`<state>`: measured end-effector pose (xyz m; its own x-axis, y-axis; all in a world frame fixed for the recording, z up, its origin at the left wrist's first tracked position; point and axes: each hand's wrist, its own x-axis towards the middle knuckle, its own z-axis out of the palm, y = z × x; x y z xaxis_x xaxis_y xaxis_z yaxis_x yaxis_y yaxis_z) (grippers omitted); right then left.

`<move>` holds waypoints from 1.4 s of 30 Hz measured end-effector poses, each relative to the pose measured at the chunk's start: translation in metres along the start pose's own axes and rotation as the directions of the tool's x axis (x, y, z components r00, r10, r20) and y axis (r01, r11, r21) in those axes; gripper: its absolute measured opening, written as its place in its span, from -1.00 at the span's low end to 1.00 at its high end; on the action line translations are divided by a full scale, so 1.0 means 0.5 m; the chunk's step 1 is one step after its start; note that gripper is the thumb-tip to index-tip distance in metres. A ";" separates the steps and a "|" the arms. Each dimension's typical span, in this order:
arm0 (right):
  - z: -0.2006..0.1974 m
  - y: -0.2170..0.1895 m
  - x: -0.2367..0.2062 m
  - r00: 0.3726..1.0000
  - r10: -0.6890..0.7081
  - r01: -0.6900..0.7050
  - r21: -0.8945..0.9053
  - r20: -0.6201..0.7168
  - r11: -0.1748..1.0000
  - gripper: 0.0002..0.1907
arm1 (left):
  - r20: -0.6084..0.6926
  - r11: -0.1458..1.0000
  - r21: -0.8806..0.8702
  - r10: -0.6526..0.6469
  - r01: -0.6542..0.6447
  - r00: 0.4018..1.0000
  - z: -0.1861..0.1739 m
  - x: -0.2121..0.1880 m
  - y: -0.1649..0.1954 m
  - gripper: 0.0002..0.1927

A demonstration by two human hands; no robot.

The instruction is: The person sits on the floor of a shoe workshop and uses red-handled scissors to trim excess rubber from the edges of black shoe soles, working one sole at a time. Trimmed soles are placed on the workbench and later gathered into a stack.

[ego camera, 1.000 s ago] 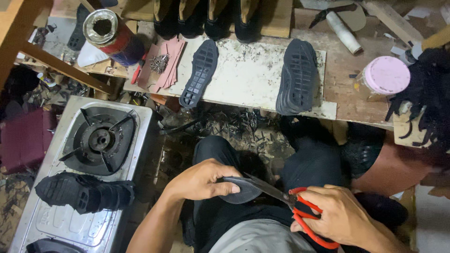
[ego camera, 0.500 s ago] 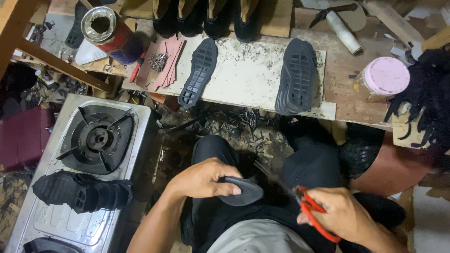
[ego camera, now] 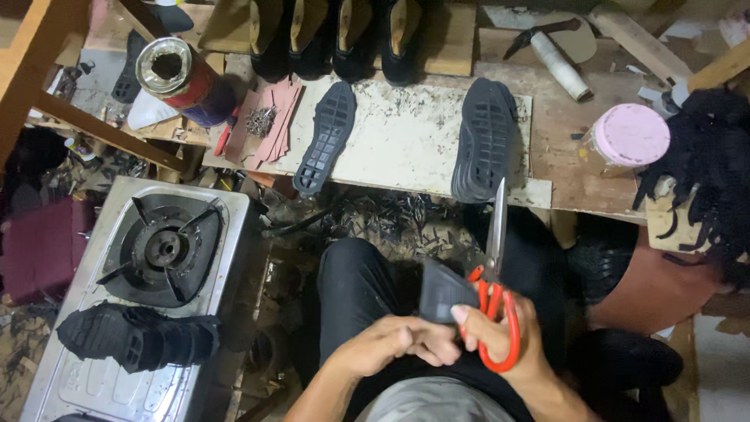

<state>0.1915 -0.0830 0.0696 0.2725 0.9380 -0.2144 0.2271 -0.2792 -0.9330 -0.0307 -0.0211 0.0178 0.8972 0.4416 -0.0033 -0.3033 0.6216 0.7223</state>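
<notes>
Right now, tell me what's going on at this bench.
A seated person holds a dark rubbery piece over their lap with both hands. The right hand also grips red-handled scissors, blades shut and pointing up; the left hand pinches the piece's lower edge. Two black soles lie on the workbench; a shoe rests on the gas stove.

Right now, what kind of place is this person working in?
It looks like a small shoemaking workshop. Two black shoe soles lie on the workbench, a row of dark shoes stands behind them, and the right hand holds red-handled scissors beside a dark piece.
</notes>
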 end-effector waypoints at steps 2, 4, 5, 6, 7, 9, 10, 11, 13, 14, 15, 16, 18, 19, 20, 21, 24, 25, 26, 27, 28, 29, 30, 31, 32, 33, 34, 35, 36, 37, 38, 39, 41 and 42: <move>0.013 -0.002 -0.009 0.995 0.042 -0.045 0.023 0.095 0.999 -0.76 | -0.105 0.957 -0.289 -0.007 -0.024 0.994 -0.002 0.008 -0.021 -0.30; 0.024 -0.001 -0.014 0.989 0.039 -0.038 -0.011 0.145 0.999 -0.75 | -0.373 0.889 -0.388 0.090 -0.244 0.923 -0.005 0.018 -0.025 -0.39; 0.029 0.000 -0.015 0.988 0.018 -0.010 -0.055 0.153 0.998 -0.75 | -0.431 0.897 -0.318 0.153 -0.308 0.890 -0.010 0.024 -0.020 -0.46; 0.030 0.000 -0.016 0.987 -0.003 0.019 -0.101 0.162 0.995 -0.76 | -0.482 0.898 -0.243 0.217 -0.368 0.849 -0.016 0.030 -0.011 -0.51; 0.029 0.001 -0.017 0.986 -0.006 0.025 -0.115 0.169 0.993 -0.74 | -0.528 0.890 -0.165 0.283 -0.424 0.801 -0.021 0.034 -0.002 -0.55; 0.018 0.000 -0.019 0.982 -0.015 0.042 -0.142 0.187 0.989 -0.68 | -0.597 0.884 -0.084 0.325 -0.460 0.733 -0.032 0.034 0.022 -0.59; 0.009 -0.001 -0.022 0.983 0.004 0.038 -0.229 0.182 0.973 -0.65 | -0.629 0.878 -0.041 0.348 -0.477 0.695 -0.038 0.032 0.034 -0.60; 0.000 -0.003 -0.028 0.984 0.024 0.033 -0.314 0.176 0.949 -0.62 | -0.631 0.869 -0.017 0.374 -0.494 0.680 -0.044 0.027 0.045 -0.60; -0.006 -0.006 -0.035 0.985 0.032 0.040 -0.400 0.172 0.915 -0.55 | -0.632 0.852 0.029 0.421 -0.523 0.650 -0.052 0.016 0.060 -0.59; -0.007 -0.009 -0.042 0.984 0.021 0.052 -0.404 0.174 0.913 -0.50 | -0.635 0.847 0.032 0.427 -0.531 0.644 -0.054 0.012 0.064 -0.58; -0.005 -0.011 -0.046 0.984 0.012 0.062 -0.408 0.176 0.911 -0.44 | -0.637 0.843 0.034 0.432 -0.537 0.638 -0.056 0.008 0.065 -0.58; -0.003 -0.013 -0.047 0.984 -0.015 0.089 -0.424 0.175 0.901 -0.44 | -0.638 0.839 0.034 0.436 -0.542 0.635 -0.057 0.006 0.064 -0.57; -0.001 -0.018 -0.049 0.983 -0.068 0.139 -0.456 0.168 0.879 -0.45 | -0.653 0.856 0.042 0.414 -0.515 0.635 -0.057 0.006 0.056 -0.57; 0.000 -0.020 -0.049 0.977 -0.130 0.192 -0.431 0.169 0.882 -0.40 | -0.659 0.865 0.044 0.401 -0.499 0.636 -0.057 0.006 0.050 -0.57; -0.001 -0.021 -0.048 0.967 -0.193 0.246 -0.405 0.168 0.880 -0.35 | -0.652 0.876 0.044 0.389 -0.479 0.651 -0.057 0.007 0.045 -0.55; -0.001 -0.021 -0.048 0.953 -0.255 0.300 -0.378 0.165 0.876 -0.30 | -0.645 0.887 0.046 0.377 -0.459 0.664 -0.057 0.007 0.039 -0.53; -0.006 -0.014 -0.046 0.965 -0.191 0.253 -0.457 0.177 0.853 -0.29 | -0.638 0.898 0.064 0.373 -0.436 0.674 -0.063 0.005 0.028 -0.53; -0.007 -0.009 -0.047 0.957 -0.227 0.285 -0.448 0.180 0.847 -0.33 | -0.639 0.897 0.072 0.377 -0.436 0.670 -0.066 0.003 0.026 -0.54; -0.008 -0.004 -0.046 0.947 -0.262 0.318 -0.438 0.185 0.841 -0.37 | -0.629 0.896 0.070 0.382 -0.439 0.677 -0.068 0.002 0.024 -0.52; -0.008 0.002 -0.044 0.935 -0.299 0.353 -0.428 0.192 0.832 -0.41 | -0.621 0.893 0.070 0.387 -0.444 0.682 -0.071 0.000 0.024 -0.51; -0.011 0.007 -0.043 0.941 -0.264 0.332 -0.442 0.209 0.833 -0.46 | -0.612 0.891 0.070 0.394 -0.449 0.686 -0.073 -0.002 0.023 -0.50; -0.012 0.010 -0.043 0.947 -0.229 0.311 -0.457 0.226 0.833 -0.51 | -0.631 0.900 0.061 0.371 -0.433 0.682 -0.075 -0.004 0.023 -0.51; -0.013 0.013 -0.042 0.951 -0.194 0.290 -0.473 0.243 0.832 -0.54 | -0.649 0.908 0.052 0.348 -0.417 0.677 -0.076 -0.007 0.023 -0.52; -0.013 0.013 -0.042 0.951 -0.176 0.281 -0.476 0.253 0.833 -0.55 | -0.666 0.916 0.041 0.323 -0.400 0.672 -0.077 -0.009 0.023 -0.53; -0.015 0.011 -0.042 0.952 -0.158 0.270 -0.481 0.261 0.834 -0.55 | -0.671 0.920 0.058 0.324 -0.388 0.667 -0.077 -0.011 0.023 -0.54; -0.016 0.007 -0.042 0.953 -0.140 0.259 -0.486 0.267 0.835 -0.56 | -0.674 0.924 0.076 0.325 -0.376 0.663 -0.077 -0.013 0.023 -0.55; -0.015 0.002 -0.043 0.956 -0.146 0.254 -0.474 0.254 0.843 -0.53 | -0.676 0.927 0.092 0.326 -0.363 0.661 -0.076 -0.014 0.022 -0.57; -0.012 -0.004 -0.043 0.958 -0.152 0.251 -0.463 0.242 0.850 -0.49 | -0.661 0.925 0.097 0.335 -0.366 0.671 -0.075 -0.015 0.020 -0.58; -0.010 -0.010 -0.042 0.960 -0.158 0.250 -0.451 0.232 0.857 -0.45 | -0.647 0.923 0.104 0.345 -0.370 0.680 -0.073 -0.014 0.018 -0.59; -0.007 -0.017 -0.040 0.952 -0.208 0.292 -0.455 0.226 0.841 -0.41 | -0.633 0.920 0.112 0.357 -0.375 0.687 -0.071 -0.013 0.015 -0.61; -0.004 -0.022 -0.038 0.941 -0.258 0.333 -0.459 0.221 0.824 -0.38 | -0.630 0.925 0.120 0.351 -0.359 0.693 -0.069 -0.012 0.013 -0.61; -0.001 -0.025 -0.037 0.927 -0.306 0.373 -0.463 0.216 0.804 -0.34 | -0.627 0.930 0.128 0.344 -0.343 0.699 -0.067 -0.012 0.011 -0.62; 0.000 -0.026 -0.038 0.917 -0.337 0.398 -0.452 0.211 0.799 -0.42 | -0.619 0.935 0.128 0.336 -0.331 0.710 -0.064 -0.013 0.011 -0.63; -0.001 -0.024 -0.038 0.912 -0.352 0.410 -0.445 0.210 0.796 -0.45 | -0.616 0.935 0.120 0.334 -0.334 0.714 -0.063 -0.013 0.012 -0.64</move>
<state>0.1838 -0.0977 0.0851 -0.0277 0.9970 0.0725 0.7087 0.0708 -0.7020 -0.0486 0.0003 0.0002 0.3413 0.9212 -0.1867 -0.5447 0.3558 0.7594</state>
